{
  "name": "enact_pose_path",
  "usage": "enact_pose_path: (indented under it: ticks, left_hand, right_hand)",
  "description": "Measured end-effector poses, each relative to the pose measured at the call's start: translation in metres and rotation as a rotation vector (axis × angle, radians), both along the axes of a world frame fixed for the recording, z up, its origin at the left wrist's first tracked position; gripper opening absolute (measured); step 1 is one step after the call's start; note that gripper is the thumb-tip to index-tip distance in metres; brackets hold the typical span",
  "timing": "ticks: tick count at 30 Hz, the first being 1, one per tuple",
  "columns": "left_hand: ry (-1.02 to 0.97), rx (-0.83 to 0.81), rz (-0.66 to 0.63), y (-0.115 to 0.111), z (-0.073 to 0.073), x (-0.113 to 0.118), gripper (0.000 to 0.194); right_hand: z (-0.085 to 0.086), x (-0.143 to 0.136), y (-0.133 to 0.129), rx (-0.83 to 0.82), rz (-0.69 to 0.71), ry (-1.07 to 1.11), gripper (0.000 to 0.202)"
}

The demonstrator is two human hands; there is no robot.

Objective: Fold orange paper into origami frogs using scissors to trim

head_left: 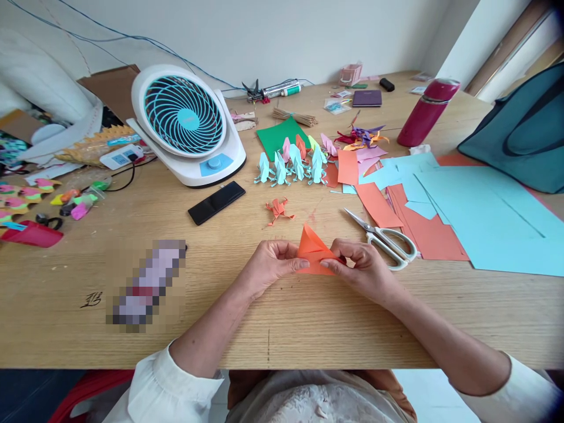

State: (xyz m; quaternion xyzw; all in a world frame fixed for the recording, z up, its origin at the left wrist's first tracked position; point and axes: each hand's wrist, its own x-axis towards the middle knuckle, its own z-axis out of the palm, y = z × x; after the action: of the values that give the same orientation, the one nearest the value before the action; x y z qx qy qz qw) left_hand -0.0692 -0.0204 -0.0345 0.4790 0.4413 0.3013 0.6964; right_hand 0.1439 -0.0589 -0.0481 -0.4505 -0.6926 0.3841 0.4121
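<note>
An orange sheet of paper (318, 267), partly folded with a pointed flap standing up, is held between my two hands just above the table. My left hand (274, 264) pinches its left edge, thumb in front and fingers behind. The right edge is pinched by my right hand (363, 267) in the same way. Just beyond the paper lies a small orange origami frog (278, 210). Scissors with white handles (390, 239) rest to the right of my right hand. Several light blue origami frogs (297, 166) stand farther back.
A white fan (187, 117) stands at the back left, with a black phone (217, 202) before it. Light blue sheets (506, 211) and orange pieces (379, 205) cover the right side. A magenta flask (425, 114) and a teal bag (524, 126) stand behind them.
</note>
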Motion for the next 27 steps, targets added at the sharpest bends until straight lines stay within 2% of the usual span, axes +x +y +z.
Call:
enact_pose_path:
  ticks: [4,10,18,27]
  left_hand:
    - [0.032,0.051,-0.053,-0.0012,-0.0051,0.0001,0.034]
    - [0.087,0.137,0.010,-0.0049,-0.0089,0.0029,0.031]
    - [0.158,0.206,0.052,-0.0090,-0.0093,0.0068,0.036]
    - [0.033,0.089,0.047,-0.0059,-0.0050,0.0050,0.031]
  right_hand:
    - [0.0002,-0.0018,0.0003,0.007,0.033,-0.013,0.041]
    - [-0.0009,-0.0033,0.0007,-0.027,0.014,-0.008,0.039]
    - [-0.0047,-0.0042,0.0025,-0.164,-0.003,0.029,0.041]
    - [-0.0067,-0.0035,0.0028,-0.121,-0.035,0.046,0.042]
